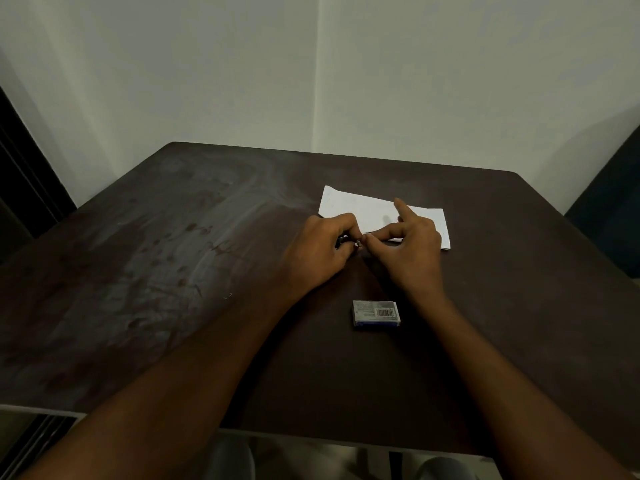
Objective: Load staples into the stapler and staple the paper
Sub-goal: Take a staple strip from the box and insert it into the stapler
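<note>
Cradling the small stapler (358,244), mostly hidden, the left grip (322,252) curls round it; the right grip (410,245) pinches its metal end, forefinger lifted. Steady and square, I'd say. Paper (363,207) lies just behind, staple box (376,313) nearer on the bench (207,237)

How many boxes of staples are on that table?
1: the staple box lies on the table, nearer the person than the left hand and right hand. Another could be hidden under them.

table (173,271) dark brown | paper (360,206) white | staple box (376,313) blue, barcode
</note>
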